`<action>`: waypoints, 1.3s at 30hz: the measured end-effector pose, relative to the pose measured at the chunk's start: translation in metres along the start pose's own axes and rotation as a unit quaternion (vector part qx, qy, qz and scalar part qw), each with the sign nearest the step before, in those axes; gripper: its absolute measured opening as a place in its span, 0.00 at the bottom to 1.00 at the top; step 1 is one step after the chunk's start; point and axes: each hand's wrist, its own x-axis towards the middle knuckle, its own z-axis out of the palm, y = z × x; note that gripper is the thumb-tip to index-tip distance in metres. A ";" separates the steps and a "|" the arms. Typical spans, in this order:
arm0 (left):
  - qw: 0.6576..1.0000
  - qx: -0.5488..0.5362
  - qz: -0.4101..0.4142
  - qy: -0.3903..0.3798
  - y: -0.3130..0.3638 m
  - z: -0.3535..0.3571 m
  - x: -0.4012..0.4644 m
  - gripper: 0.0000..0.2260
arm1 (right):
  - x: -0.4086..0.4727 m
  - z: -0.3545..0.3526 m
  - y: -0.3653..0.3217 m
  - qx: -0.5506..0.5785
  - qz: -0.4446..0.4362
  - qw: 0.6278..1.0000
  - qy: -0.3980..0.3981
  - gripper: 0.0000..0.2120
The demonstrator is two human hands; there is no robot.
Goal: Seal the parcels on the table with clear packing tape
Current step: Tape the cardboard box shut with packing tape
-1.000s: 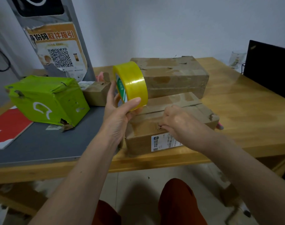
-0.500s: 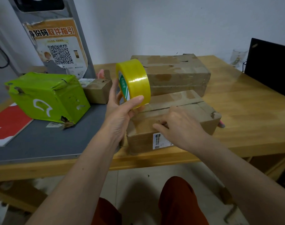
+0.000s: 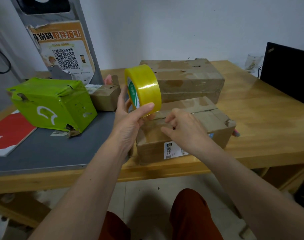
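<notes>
Yellow-tinted tape roll (image 3: 143, 89) stands on edge in the left hand (image 3: 128, 125), thumb curled over its rim and fingers behind it, just above the near cardboard parcel (image 3: 215, 125). At three o'clock from the roll, the right hand (image 3: 186, 130) rests on that parcel's top with fingers curled; whether they pinch a tape end cannot be told. A larger cardboard parcel (image 3: 186, 78) lies at twelve o'clock, a green parcel (image 3: 52, 104) at nine o'clock, all on the wooden table (image 3: 269, 122).
</notes>
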 end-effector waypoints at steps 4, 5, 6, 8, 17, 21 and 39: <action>1.000 0.002 -0.006 -0.003 -0.001 -0.002 0.001 0.50 | 0.004 -0.006 0.007 0.081 0.025 0.996 0.011 0.04; 1.000 0.005 -0.007 -0.003 -0.001 -0.003 0.001 0.50 | 0.004 -0.007 0.009 0.091 0.028 0.995 0.011 0.05; 1.000 0.008 -0.008 -0.004 -0.001 -0.003 0.001 0.50 | 0.004 -0.008 0.009 0.094 0.029 0.995 0.009 0.06; 1.000 0.014 -0.010 -0.005 -0.001 -0.004 0.002 0.51 | 0.006 -0.007 0.009 0.083 0.030 0.996 0.001 0.08; 0.999 0.031 -0.015 -0.005 -0.002 -0.004 0.003 0.52 | 0.005 -0.008 0.012 -0.006 0.011 1.000 -0.019 0.10; 0.999 0.050 -0.008 -0.008 -0.001 -0.004 0.000 0.51 | -0.002 0.005 0.016 -0.071 -0.038 0.996 0.046 0.11; 0.998 0.065 -0.004 -0.004 0.004 0.024 0.012 0.51 | -0.031 0.030 0.067 -0.258 -0.143 0.948 0.120 0.25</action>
